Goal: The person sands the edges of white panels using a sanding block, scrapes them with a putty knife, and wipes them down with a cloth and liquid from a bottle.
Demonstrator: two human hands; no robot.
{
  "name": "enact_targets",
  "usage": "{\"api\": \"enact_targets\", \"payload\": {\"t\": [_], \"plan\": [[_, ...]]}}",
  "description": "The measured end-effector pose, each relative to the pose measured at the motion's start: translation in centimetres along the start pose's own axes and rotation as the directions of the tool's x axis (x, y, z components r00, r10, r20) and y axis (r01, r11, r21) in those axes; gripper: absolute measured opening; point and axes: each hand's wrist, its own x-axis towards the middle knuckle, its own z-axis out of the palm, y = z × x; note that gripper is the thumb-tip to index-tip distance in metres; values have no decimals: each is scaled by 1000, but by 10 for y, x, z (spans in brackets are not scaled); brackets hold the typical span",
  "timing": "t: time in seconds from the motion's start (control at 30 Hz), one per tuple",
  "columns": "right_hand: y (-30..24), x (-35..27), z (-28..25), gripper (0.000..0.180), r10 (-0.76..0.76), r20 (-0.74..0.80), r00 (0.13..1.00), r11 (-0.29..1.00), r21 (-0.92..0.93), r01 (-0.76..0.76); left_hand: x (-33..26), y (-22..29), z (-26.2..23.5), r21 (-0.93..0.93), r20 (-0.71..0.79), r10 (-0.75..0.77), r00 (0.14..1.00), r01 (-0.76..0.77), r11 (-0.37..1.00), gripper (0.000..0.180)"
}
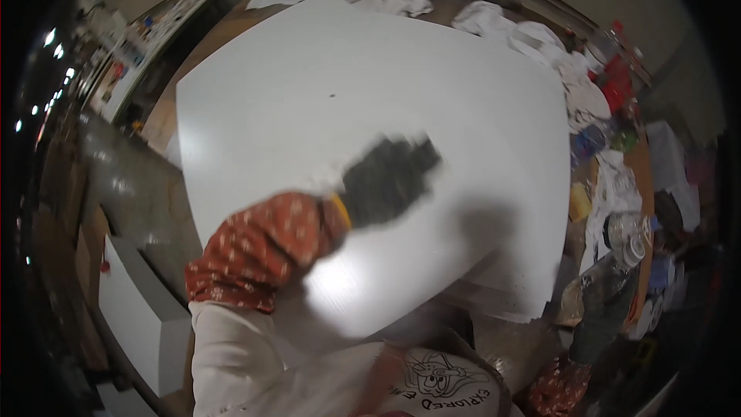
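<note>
The person's left hand [388,179] wears a dark glove and reaches forward and to the right, blurred so its fingers cannot be made out. Its forearm is in a red patterned sleeve. The gloved right hand [598,316] hangs low at the right, pointing up.

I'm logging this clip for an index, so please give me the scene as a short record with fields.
surface: large white board lying flat
left hand: dark-gloved left hand over the board, motion-blurred; patterned red sleeve
right hand: dark-gloved right hand at the board's right edge, by clear plastic bottles
far edge: crumpled white cloths
grip: cannot tell for either hand
</note>
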Motion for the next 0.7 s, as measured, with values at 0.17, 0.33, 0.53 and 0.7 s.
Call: {"api": "enact_targets", "payload": {"t": [0.17,0.33,0.53,0.7], "plan": [[-12,-25,-21,69,283,-49,958,877,417,-238,-5,-50,14,-306,44,-36,998,48,951,37],[10,-45,-36,68,383,-90,919,839,451,-306,65,-121,43,103,141,-623,769,615,782,30],[-9,-33,-37,61,439,-144,887,875,294,-385,114,90,39,-16,38,182,983,-182,983,35],[36,-27,-31,65,379,-215,900,902,302,-308,28,129,-51,-485,56,337,940,-269,832,46]]}}
